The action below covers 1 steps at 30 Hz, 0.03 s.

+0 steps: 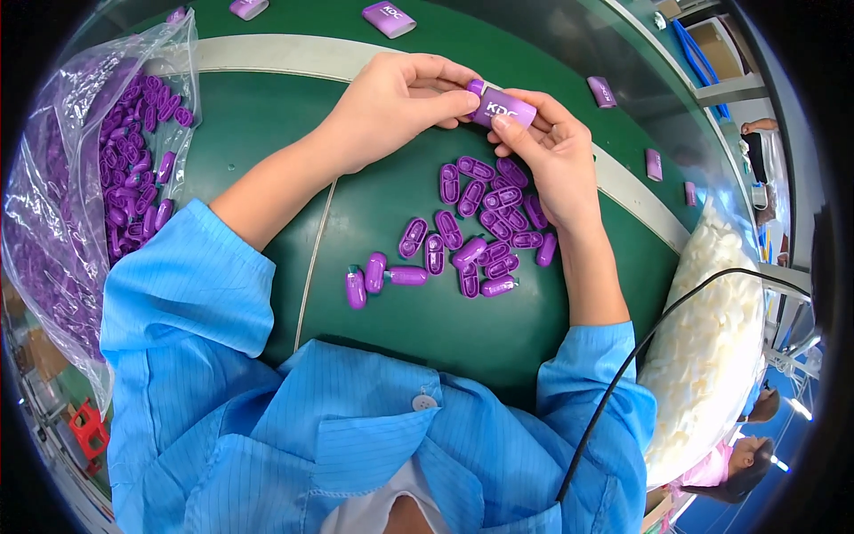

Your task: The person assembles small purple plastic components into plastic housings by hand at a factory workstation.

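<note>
Blue sleeves (191, 294) over green table (267, 116); each hand, left hand (396, 102) and right hand (551, 151), grips purple case (503, 107).

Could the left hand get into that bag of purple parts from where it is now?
Probably yes. The bag lies open on the person's left, its mouth toward the mat, with nothing between. But the left hand is pinching the purple case together with the right hand, so it would have to let go first.

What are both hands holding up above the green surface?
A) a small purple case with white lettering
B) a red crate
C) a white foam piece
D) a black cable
A: the left hand and right hand together pinch a small purple case, above the loose purple pieces lying on the green surface.
</note>
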Tool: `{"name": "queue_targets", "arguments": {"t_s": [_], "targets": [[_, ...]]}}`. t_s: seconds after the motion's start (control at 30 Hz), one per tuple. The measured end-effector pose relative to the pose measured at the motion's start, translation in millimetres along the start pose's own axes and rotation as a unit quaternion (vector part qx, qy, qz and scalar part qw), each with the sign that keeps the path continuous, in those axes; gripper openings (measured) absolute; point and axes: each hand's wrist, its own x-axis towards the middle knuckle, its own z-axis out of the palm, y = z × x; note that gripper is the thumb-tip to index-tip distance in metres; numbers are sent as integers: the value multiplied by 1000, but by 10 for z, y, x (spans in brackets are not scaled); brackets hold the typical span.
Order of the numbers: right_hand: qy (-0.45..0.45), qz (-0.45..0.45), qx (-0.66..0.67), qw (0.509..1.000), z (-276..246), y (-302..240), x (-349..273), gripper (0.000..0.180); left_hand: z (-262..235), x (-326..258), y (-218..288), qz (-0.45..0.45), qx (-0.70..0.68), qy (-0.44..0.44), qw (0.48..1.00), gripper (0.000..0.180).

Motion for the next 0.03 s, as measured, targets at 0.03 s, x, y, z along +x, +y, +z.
{"name": "queue_targets", "arguments": {"t_s": [0.03], "targets": [[1, 0, 1, 1000, -5, 4, -17, 30, 13, -5, 1, -1, 1, -1, 1000, 35]]}}
